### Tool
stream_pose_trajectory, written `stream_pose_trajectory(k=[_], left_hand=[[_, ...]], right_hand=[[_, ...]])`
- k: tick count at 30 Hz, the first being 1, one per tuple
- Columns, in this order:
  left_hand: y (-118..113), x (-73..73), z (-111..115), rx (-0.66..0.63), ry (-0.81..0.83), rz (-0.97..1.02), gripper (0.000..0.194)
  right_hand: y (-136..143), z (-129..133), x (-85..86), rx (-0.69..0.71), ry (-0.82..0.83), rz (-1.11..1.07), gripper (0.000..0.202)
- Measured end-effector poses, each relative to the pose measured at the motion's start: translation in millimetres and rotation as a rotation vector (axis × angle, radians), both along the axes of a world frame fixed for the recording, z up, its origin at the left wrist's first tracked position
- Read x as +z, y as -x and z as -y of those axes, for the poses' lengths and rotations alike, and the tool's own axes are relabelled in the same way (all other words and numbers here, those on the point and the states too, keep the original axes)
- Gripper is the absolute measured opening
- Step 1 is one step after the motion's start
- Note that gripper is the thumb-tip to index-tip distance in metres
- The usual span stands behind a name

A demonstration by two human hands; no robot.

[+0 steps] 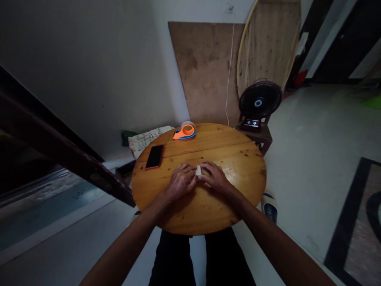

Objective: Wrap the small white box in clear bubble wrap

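Together, both hands [198,177] pinching small white piece [198,171], round wooden table [238,159]

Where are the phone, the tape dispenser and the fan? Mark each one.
phone [154,156], head view, middle of its dark screen.
tape dispenser [185,131], head view, orange ring at its centre.
fan [259,101], head view, front grille near the hub.

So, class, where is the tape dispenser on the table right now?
The orange tape dispenser sits at the far edge of the round wooden table, beyond both hands and to the right of the phone.
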State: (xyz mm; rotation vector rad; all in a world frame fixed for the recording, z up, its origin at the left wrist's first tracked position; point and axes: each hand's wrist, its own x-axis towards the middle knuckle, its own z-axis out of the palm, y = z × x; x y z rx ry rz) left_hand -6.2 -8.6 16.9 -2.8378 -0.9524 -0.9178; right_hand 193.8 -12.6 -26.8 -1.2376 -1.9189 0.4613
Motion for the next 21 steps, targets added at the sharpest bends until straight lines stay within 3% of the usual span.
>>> stream_pose_trajectory(k=[12,21], left_hand=[[-4.5,-15.4,29.6,0.087,-0.008,0.164,0.038],[-5.7,-19.4,34.2,0.123,-0.042,0.184,0.04]], right_hand=[[0.3,1.1,1.8,0.015,-0.013,-0.011,0.039],[-0.5,-0.2,0.2,0.01,-0.022,0.009,0.04]])
